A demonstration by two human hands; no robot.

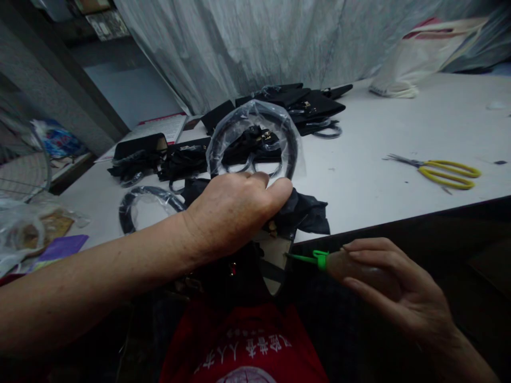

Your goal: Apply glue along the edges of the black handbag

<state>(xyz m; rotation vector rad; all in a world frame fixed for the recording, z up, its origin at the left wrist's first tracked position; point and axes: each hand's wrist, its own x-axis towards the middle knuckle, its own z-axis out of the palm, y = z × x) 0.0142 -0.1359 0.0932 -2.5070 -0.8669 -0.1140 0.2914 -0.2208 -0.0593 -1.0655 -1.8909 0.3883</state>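
The left hand [235, 210] was closed in a fist at the foot of a plastic-wrapped ring handle [293, 143], seemingly gripping it; the fingers were hidden, so I could not tell whether the edge of a black bag [243, 279] was pinched in too. That grip stood the ring up on the far side, presumably so that it kept clear of the bag's parted mouth, where a pale inner panel [275, 249] showed. The bag was at the near edge of the tabletop [359, 165], above a red apron [239, 324], likely to bring it close to the body.

The right hand [403, 298] was wrapped around a squeeze bottle [369, 274], thumb on the near side and fingers on the far, a hold that probably let it press and aim at once. The bottle lay nearly level, its green nozzle [305, 259] pointing left, the tip just beside the panel; whether they touched was unclear.

Yellow-handled scissors [426, 166] lay to the right, perhaps set there for easy reach. More black bags [319, 103] were heaped at the far side, perhaps to leave the near edge for handling.
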